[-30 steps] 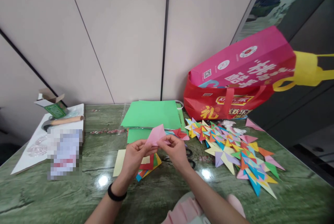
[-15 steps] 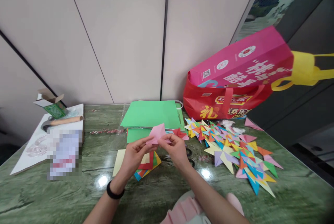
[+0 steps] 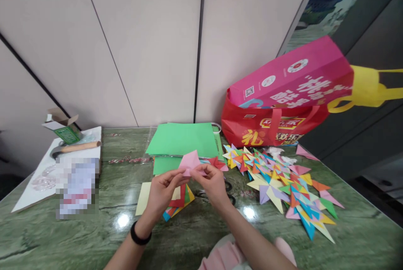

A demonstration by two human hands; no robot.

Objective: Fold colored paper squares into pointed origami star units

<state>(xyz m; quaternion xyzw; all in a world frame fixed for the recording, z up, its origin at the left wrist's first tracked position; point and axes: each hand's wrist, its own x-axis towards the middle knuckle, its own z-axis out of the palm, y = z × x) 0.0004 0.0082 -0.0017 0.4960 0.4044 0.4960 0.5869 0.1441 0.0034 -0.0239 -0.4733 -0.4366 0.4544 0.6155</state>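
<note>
A partly folded sheet of pink paper (image 3: 190,161) is held up over the table, its pointed top facing away from me. My left hand (image 3: 164,189) pinches its lower left edge between thumb and fingers. On the lower right edge, my right hand (image 3: 211,181) grips the same paper, thumb tip close to the left hand's. Beneath the hands lies a stack of coloured paper squares (image 3: 178,202), cream and red on top. Scissors with black handles (image 3: 230,198) lie partly hidden behind my right wrist. Green paper sheets (image 3: 184,139) rest just beyond the pink paper.
Many folded paper pieces (image 3: 283,177) spread across the right side of the green marbled table (image 3: 94,240). Behind them stands a red bag (image 3: 248,119) with a pink box (image 3: 292,72) in it. At left, a wooden-handled tool (image 3: 80,147) and a small green box (image 3: 66,129) sit on a white board (image 3: 37,184).
My fingers have shifted slightly along the pink paper's lower edge, the left ones moving closer to the right. Both hands keep hold of it. The view has tilted a little.
</note>
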